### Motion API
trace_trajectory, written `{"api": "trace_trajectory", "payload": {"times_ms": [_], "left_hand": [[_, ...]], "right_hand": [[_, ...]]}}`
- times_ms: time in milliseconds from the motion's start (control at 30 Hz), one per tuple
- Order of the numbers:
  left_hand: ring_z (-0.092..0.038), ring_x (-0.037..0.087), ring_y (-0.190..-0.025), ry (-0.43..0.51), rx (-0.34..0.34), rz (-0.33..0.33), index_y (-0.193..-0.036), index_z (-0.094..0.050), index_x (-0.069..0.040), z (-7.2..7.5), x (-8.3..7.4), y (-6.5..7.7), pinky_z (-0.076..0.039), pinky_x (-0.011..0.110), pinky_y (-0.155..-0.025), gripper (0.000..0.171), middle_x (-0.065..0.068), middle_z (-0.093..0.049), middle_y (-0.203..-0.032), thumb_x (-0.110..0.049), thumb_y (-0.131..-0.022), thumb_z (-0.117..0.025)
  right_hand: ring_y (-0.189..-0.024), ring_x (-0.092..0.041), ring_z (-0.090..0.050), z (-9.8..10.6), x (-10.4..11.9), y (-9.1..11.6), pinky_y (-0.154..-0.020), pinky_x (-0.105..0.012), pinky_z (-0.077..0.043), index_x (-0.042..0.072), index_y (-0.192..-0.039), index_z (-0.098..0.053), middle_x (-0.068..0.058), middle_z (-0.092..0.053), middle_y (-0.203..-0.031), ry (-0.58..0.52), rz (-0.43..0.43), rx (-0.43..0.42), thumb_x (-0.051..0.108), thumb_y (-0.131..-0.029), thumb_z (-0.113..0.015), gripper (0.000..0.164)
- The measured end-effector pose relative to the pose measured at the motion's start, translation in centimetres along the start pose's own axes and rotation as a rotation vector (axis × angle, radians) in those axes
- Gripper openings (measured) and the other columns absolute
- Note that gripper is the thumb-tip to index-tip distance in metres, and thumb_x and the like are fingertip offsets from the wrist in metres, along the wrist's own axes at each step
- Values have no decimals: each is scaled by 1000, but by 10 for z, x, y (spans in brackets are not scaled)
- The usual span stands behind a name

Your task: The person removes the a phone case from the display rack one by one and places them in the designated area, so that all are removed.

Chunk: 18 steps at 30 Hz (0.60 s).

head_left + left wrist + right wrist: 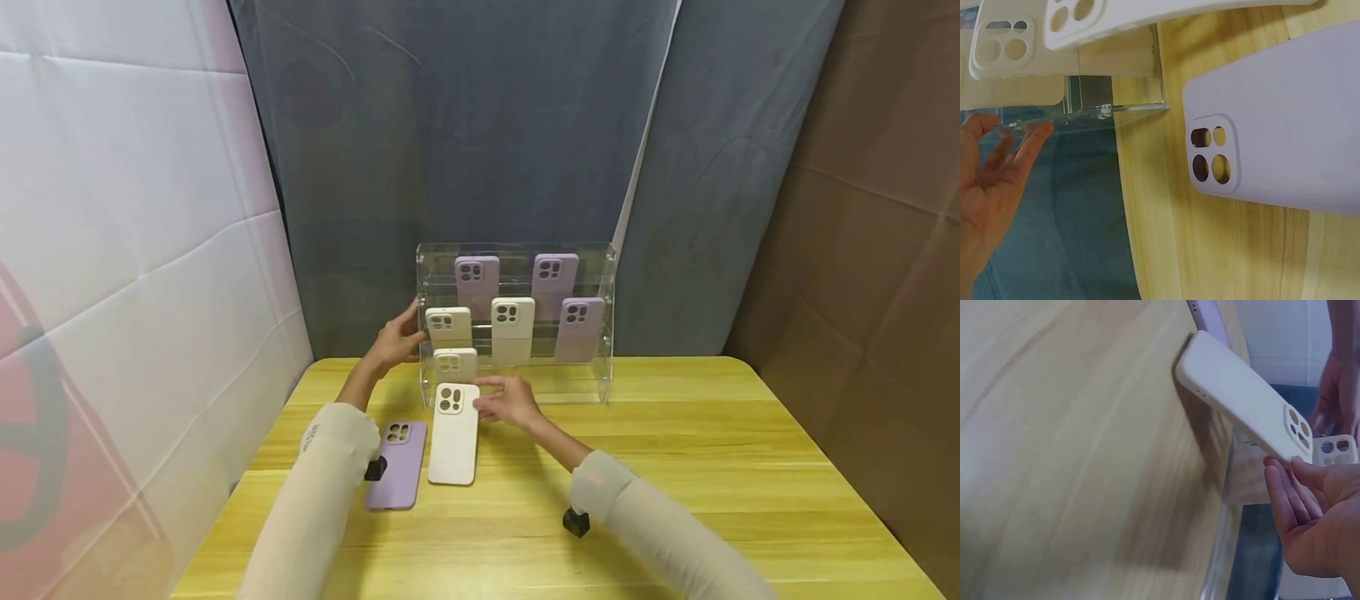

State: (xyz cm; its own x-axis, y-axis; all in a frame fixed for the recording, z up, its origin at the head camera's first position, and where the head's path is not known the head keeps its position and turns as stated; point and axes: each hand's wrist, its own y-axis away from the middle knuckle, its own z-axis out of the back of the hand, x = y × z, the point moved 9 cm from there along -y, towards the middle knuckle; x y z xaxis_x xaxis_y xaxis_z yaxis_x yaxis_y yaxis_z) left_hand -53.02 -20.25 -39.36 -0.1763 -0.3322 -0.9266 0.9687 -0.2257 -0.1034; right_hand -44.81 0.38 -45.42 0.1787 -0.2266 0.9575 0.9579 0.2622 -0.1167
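My right hand [508, 402] pinches a white phone case [454, 446] at its upper right edge, thumb on the camera side. In the right wrist view that case slants, camera end raised and its other end low over the table. My left hand [396, 340] is at the left side of a clear acrylic display stand [517, 390], fingertips touching its side panel, as the left wrist view shows. Just behind the held case, another white case [465, 367] stands in the stand's lowest tier. A purple phone case [401, 475] lies on the table beside the left sleeve.
Higher tiers hold a beige case [450, 335], a white case [513, 337] and several purple cases [581, 333]. The stand is near the back edge of the wooden table [712, 467], before a grey curtain [465, 125]. Cloth walls flank both sides.
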Motion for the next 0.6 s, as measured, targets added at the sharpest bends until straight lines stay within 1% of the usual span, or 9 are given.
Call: {"api": "trace_trajectory", "payload": {"times_ms": [33, 100, 233, 400, 467, 600], "left_hand": [[-49, 51, -136, -6, -5, -3, -168, -9, -27, 0, 5, -3, -56, 60, -95, 78, 35, -36, -158, 0, -107, -50], [-48, 51, -137, -19, -5, -3, -168, -8, -28, 0, 5, -2, -57, 58, -94, 78, 35, -35, -159, -1, -107, -50], [-49, 50, -137, -30, -11, -7, -168, -9, -29, 1, 3, -4, -59, 54, -92, 78, 33, -36, -159, -2, -107, -50], [-49, 49, -137, -28, -13, -20, -167, -15, -33, 2, 2, -8, -61, 50, -90, 78, 33, -38, -157, -4, -106, -53], [-49, 50, -137, -36, -14, -26, -167, -15, -33, 2, 1, -6, -62, 48, -87, 77, 36, -37, -157, -4, -106, -53], [-47, 50, -139, -42, -16, -2, -167, -14, -33, 3, 4, -3, -61, 50, -89, 77, 35, -34, -159, -5, -107, -52]], "right_hand": [[-82, -51, -73, -2, -2, 0, -73, -51, -63, -4, -130, -70, -27, -75, -94, -3, -4, 0, -6, -90, -76, 41], [-83, -52, -73, -5, -6, 1, -74, -52, -63, -4, -130, -70, -27, -75, -94, -2, -5, 3, -7, -90, -76, 40], [-82, -50, -74, -9, -11, 0, -73, -50, -64, -5, -129, -70, -26, -76, -93, 9, 0, 6, -7, -90, -76, 40], [-80, -46, -75, -12, -17, 0, -72, -50, -64, -6, -129, -69, -25, -76, -93, 37, -7, 7, -6, -90, -76, 40], [-77, -43, -76, -13, -20, 0, -71, -51, -64, -7, -129, -69, -24, -77, -91, 54, -18, 10, -5, -90, -77, 40], [-72, -37, -77, -17, -29, 0, -69, -48, -64, -7, -127, -70, -23, -77, -87, 66, -44, 15, -4, -89, -79, 39]]}}
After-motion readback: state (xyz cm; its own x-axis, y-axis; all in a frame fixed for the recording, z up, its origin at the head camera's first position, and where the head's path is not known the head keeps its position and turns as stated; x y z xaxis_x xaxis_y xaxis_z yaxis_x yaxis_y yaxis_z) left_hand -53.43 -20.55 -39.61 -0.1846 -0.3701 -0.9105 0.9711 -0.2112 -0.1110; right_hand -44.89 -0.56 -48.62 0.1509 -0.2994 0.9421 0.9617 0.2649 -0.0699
